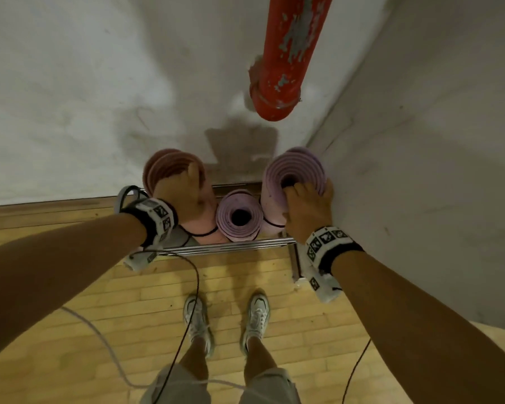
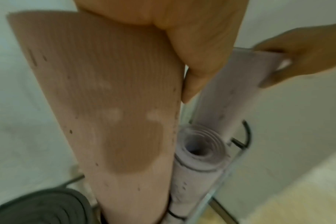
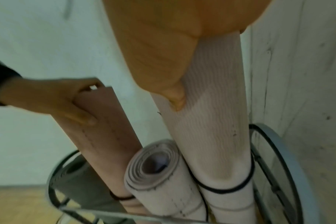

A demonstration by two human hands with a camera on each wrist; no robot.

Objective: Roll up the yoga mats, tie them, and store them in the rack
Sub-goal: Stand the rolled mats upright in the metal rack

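My left hand (image 1: 184,196) is gripping the top of the pink mat (image 2: 113,106), fingers curled over its rim; my right hand (image 1: 305,209) is holding the taller lilac mat (image 1: 295,173), fingertips hooked into its hollow core. I am probably steadying both upright so they settle in the metal rack (image 1: 231,246), either side of a shorter lilac mat (image 1: 238,217). Black ties (image 3: 220,189) are circling the rolls. I am seeing no readable writing.
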